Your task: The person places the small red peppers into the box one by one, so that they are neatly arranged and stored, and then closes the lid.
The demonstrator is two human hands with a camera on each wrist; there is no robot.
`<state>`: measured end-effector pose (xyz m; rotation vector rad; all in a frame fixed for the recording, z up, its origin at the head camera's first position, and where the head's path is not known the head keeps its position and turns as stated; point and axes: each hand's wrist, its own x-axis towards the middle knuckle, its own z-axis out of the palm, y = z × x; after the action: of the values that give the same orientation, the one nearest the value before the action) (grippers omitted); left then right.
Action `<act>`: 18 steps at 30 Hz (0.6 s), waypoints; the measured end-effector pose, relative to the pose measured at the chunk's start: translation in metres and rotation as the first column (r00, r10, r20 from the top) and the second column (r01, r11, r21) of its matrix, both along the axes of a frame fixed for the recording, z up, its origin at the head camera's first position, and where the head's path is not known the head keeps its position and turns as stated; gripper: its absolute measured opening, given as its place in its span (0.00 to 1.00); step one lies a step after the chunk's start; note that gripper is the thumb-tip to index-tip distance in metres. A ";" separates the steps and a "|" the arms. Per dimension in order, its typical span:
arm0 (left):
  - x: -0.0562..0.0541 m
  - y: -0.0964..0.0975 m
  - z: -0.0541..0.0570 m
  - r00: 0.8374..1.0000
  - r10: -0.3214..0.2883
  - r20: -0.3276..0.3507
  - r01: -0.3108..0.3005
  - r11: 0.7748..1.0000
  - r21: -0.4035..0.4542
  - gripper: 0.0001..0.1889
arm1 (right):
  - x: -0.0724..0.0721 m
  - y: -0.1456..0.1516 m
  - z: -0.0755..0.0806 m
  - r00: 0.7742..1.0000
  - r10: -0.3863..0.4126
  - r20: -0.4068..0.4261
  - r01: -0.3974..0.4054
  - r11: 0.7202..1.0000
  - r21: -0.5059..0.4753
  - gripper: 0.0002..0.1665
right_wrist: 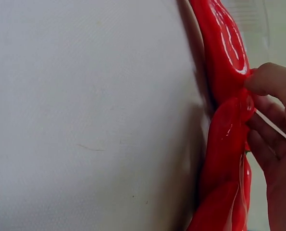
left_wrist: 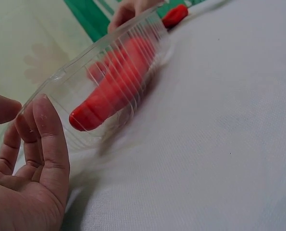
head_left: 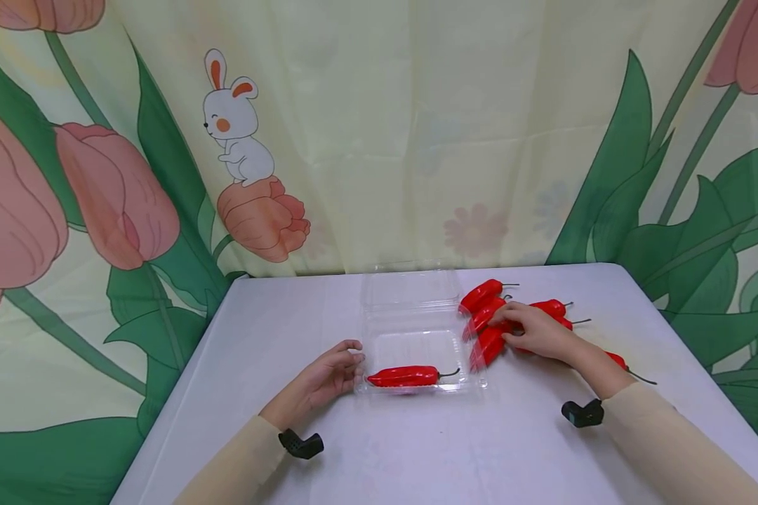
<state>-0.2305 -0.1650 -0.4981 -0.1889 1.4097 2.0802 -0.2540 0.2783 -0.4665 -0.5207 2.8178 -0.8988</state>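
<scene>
A clear plastic clamshell container [head_left: 410,349] lies on the table with its lid [head_left: 410,289] folded back. One red chili pepper [head_left: 404,376] lies along the container's near side, stem to the right. At the left wall, my left hand [head_left: 328,375] pinches the rim between thumb and fingers, as the left wrist view shows. To the right of the container, my right hand [head_left: 537,332] pinches a red pepper [right_wrist: 224,53] at its stem end, thumb on one side and fingers behind. That pepper lies among several others, its tip pointing toward the container.
Two more red peppers [head_left: 482,294] sit beside the container's back right. Others [head_left: 549,307] lie behind and beyond the right hand, one of them [head_left: 616,360] partly hidden by the forearm. A white cloth covers the table [head_left: 290,315]; a printed curtain [head_left: 379,140] hangs behind it.
</scene>
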 end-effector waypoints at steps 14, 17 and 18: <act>0.001 0.000 0.000 1.000 -0.008 0.001 0.008 1.000 0.003 0.15 | 0.001 0.003 -0.007 1.000 0.026 -0.007 -0.026 1.000 -0.016 0.31; 0.000 0.000 0.001 1.000 -0.011 -0.002 0.011 1.000 0.004 0.15 | 0.000 0.003 -0.007 1.000 0.030 -0.009 -0.030 1.000 -0.005 0.33; 0.000 0.000 0.001 1.000 -0.011 -0.002 0.011 1.000 0.004 0.15 | 0.000 0.003 -0.006 0.999 0.033 -0.009 -0.033 0.999 0.000 0.34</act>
<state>-0.2301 -0.1646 -0.4969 -0.1766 1.4049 2.0746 -0.2543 0.2811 -0.4727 -0.5713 2.8079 -0.8926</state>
